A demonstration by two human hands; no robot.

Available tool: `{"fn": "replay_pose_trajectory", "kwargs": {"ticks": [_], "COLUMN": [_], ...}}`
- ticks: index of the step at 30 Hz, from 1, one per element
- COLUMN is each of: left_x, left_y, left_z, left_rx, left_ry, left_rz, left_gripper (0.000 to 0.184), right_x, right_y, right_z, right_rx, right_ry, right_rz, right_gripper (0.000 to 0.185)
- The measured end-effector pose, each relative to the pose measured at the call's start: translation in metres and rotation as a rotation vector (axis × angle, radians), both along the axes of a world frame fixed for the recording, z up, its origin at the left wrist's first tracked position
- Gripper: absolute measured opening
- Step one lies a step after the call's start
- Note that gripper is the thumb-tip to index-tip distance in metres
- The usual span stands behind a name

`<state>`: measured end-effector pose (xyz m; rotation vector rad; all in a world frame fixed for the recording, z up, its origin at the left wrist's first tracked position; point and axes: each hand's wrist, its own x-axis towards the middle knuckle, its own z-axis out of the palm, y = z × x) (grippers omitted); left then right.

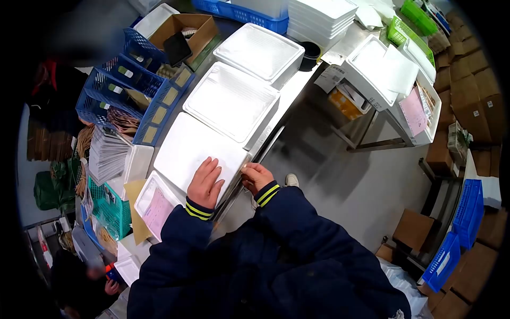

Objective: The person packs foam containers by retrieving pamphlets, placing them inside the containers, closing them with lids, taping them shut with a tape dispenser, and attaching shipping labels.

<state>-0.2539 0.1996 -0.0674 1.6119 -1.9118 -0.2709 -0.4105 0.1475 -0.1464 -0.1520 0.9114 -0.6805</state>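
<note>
While the left hand (206, 183) rests flat and released on the white box (196, 144), the right hand (258, 177) has curled fingers (249, 173) at its edge; if they grasp something, I cannot tell. This box stands on the desk (295, 91), near the blue divided bin (164, 106).

Wears a bulky navy jacket (265, 266), loose and creased along the left sleeve (183, 229) and right sleeve (297, 215), its near front too dark for fine detail. Has dark cuffs (198, 210) circled by paired bright yellow-green stripes (266, 192). Shows a pale shoe (291, 180) farther off, past the right sleeve.
</note>
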Motion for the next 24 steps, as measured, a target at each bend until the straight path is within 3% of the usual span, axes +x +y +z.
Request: {"fn": "replay_pose_trajectory", "kwargs": {"ticks": [5,8,11,14,18,22,24], "left_x": [-0.016,-0.028,-0.026,-0.026,-0.025,-0.026,-0.026], "left_y": [-0.031,-0.053,-0.055,-0.056,-0.056,-0.056,-0.055], "left_z": [0.017,-0.004,-0.019,-0.017,-0.020,-0.018,-0.018], "left_rx": [-0.026,0.121,0.147,0.140,0.155,0.164,0.156], "left_ry": [-0.097,-0.166,-0.295,-0.303,-0.292,-0.290,-0.284], "left_rz": [-0.063,-0.067,-0.058,-0.044,-0.055,-0.056,-0.048], "left_gripper": [0.030,0.038,0.042,0.042,0.043,0.042,0.042], "right_x": [0.004,0.007,0.009,0.013,0.012,0.006,0.004], "right_y": [0.001,0.004,0.004,0.006,0.003,0.002,0.002], "right_z": [-0.003,-0.012,0.002,-0.021,-0.022,-0.005,-0.001], "right_rx": [-0.002,-0.077,0.152,0.168,0.122,0.227,0.188], "right_ry": [0.082,0.051,-0.112,-0.360,-0.481,-0.173,-0.149], "right_rz": [0.038,-0.024,-0.126,-0.121,-0.080,-0.035,-0.001], "right_gripper": [0.008,0.008,0.006,0.010,0.013,0.016,0.016]}}
